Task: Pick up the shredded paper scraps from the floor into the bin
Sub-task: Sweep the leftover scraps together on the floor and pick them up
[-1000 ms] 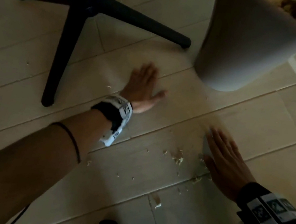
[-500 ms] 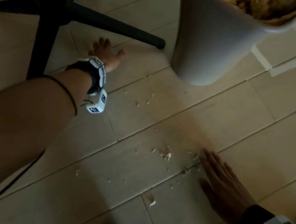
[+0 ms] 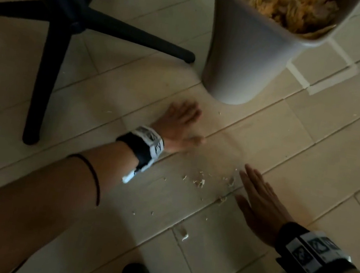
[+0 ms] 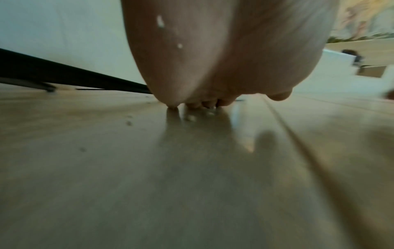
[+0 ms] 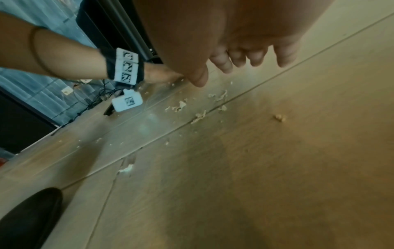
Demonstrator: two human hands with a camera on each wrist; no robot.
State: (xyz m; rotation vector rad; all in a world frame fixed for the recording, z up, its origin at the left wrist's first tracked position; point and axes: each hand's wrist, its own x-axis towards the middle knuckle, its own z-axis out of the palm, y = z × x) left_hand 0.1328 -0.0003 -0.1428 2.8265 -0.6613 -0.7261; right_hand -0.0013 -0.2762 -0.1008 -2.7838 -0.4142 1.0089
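Fingers (image 4: 193, 105) of left hand (image 3: 179, 124): straight, tips touching the floor (image 3: 311, 160), holding nothing; small white flecks stuck to the palm. Right hand (image 3: 262, 207): flat, fingers (image 5: 221, 63) straight and together, empty, just right of the paper scraps (image 3: 199, 182). Scraps: small scattered cluster on the floor between both hands, along a plank seam. Bin (image 3: 244, 59): white, upright, filled with shredded paper, beyond the left hand. Black chair base (image 3: 75, 20): left of bin.

Pale tiled floor (image 3: 311, 160) bears paper scraps (image 3: 199, 182), bin (image 3: 244, 59), chair base (image 3: 58, 24)
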